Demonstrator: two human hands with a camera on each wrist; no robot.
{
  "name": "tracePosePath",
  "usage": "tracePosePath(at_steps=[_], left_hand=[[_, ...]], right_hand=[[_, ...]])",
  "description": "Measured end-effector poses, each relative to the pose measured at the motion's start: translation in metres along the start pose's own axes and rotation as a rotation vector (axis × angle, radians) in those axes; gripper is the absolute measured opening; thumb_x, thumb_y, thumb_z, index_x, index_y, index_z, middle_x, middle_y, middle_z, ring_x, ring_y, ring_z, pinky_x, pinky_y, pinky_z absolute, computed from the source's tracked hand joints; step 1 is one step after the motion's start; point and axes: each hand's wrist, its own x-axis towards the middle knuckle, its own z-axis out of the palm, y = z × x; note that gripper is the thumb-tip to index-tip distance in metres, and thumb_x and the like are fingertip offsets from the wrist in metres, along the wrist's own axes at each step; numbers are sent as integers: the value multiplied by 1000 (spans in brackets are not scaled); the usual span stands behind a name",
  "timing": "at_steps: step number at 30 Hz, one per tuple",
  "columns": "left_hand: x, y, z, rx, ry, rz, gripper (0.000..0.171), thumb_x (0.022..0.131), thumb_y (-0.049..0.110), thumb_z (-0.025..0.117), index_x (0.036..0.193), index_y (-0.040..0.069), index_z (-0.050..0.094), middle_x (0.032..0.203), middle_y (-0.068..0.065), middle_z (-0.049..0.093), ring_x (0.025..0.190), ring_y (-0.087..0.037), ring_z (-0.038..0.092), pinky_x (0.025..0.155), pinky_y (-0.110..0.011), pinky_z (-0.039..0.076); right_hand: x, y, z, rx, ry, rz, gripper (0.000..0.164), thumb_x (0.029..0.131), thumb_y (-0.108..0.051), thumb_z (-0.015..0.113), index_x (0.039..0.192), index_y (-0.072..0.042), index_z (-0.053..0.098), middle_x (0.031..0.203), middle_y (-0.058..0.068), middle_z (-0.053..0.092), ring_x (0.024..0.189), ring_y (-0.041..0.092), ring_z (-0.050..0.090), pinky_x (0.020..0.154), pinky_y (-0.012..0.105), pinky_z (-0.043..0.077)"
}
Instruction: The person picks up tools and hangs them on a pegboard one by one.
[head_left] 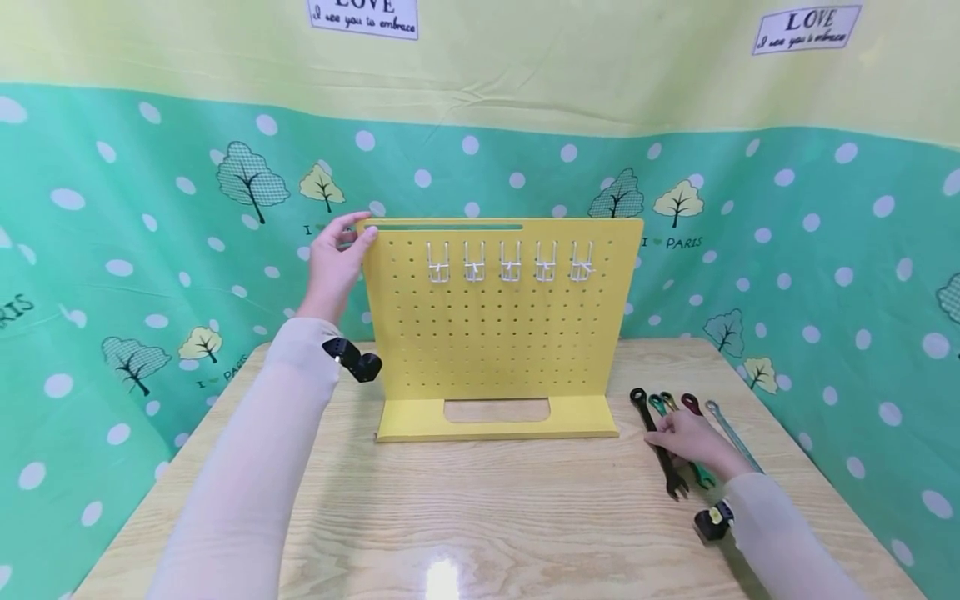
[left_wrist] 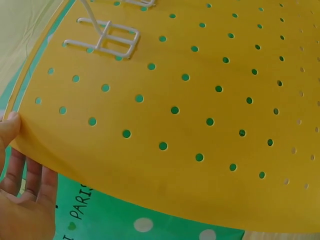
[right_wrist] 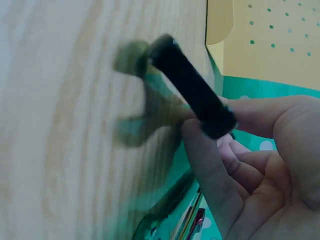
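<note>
A yellow pegboard [head_left: 498,333] stands upright on the table, and my left hand [head_left: 336,262] grips its top left corner, thumb on the front and fingers behind. Several white wire hooks [head_left: 510,265] hang in a row across its upper part. To the right of the board, my right hand [head_left: 692,440] pinches a black combination wrench [head_left: 667,467] around its middle between thumb and fingers. Beside it lie a green wrench [head_left: 705,477], a dark red wrench [head_left: 691,403] and a silver wrench [head_left: 731,431], partly hidden by the hand. In the right wrist view the black wrench [right_wrist: 192,85] is close to the lens.
The board's flat foot [head_left: 420,421] has a cut-out and rests on the wooden table [head_left: 480,508]. A green and yellow curtain [head_left: 480,158] with dots and trees hangs behind and at both sides. Each wrist wears a small black camera [head_left: 352,358].
</note>
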Motion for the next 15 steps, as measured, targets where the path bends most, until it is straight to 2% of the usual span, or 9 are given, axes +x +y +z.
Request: tracePosePath(at_steps=[4,9,15], left_hand=[[0,0,2,1,-1,4,43,95,41,66,137,28,61,123,-3,56,102,-16,55,84,-32,49],[1,-1,3,-9,6,5,42,96,41,66,136,29,62,123,-2,55,103,-16,55,86,-32,49],[2,-3,2,-10,13,5,41,95,41,67,134,30,63,123,-3,56,103,-16,55,86,-32,49]], right_hand=[[-6,-1,-2,2,10,-29,23,99,-21,63,82,-5,58,62,0,45,57,17,51,52,32,46],[-11,-7,-7,5,5,-87,24,102,-21,59,82,-7,56,59,-1,41,53,16,42,49,30,38],[-20,-21,-13,37,5,-165,18,102,-19,59,93,-3,59,60,-1,43,51,16,44,47,29,38]])
